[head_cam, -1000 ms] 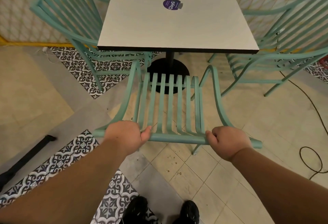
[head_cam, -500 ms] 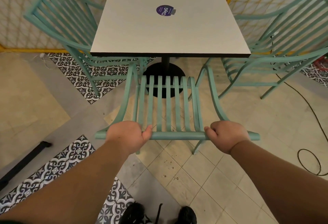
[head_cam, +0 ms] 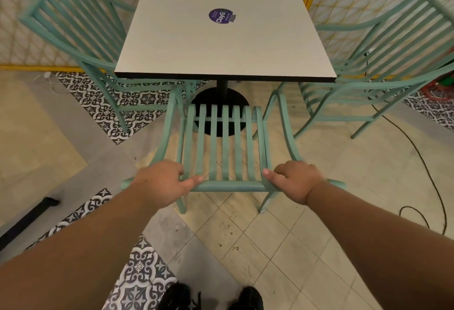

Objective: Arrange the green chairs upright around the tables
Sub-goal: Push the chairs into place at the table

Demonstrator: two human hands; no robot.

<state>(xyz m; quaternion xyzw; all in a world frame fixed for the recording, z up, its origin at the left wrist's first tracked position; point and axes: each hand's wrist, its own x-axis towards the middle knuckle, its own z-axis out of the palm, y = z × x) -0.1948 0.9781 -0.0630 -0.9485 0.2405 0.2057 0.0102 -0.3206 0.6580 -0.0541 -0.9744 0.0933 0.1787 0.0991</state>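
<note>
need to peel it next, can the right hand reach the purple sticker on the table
Probably not as is: the right hand grips the near chair, which stands in between, and the purple sticker lies around the middle of the table.

Middle chair's (head_cam: 222,142) seat is hiding under tabletop's (head_cam: 221,46) near edge. Fingers (head_cam: 175,166) of L hand (head_cam: 159,184) & R hand (head_cam: 294,182) are curling over its top rail, tips unseen. Right chair (head_cam: 383,46) is running off pic's edge.

Left grip (head_cam: 159,183) curled, right grip (head_cam: 296,180) curled
</note>
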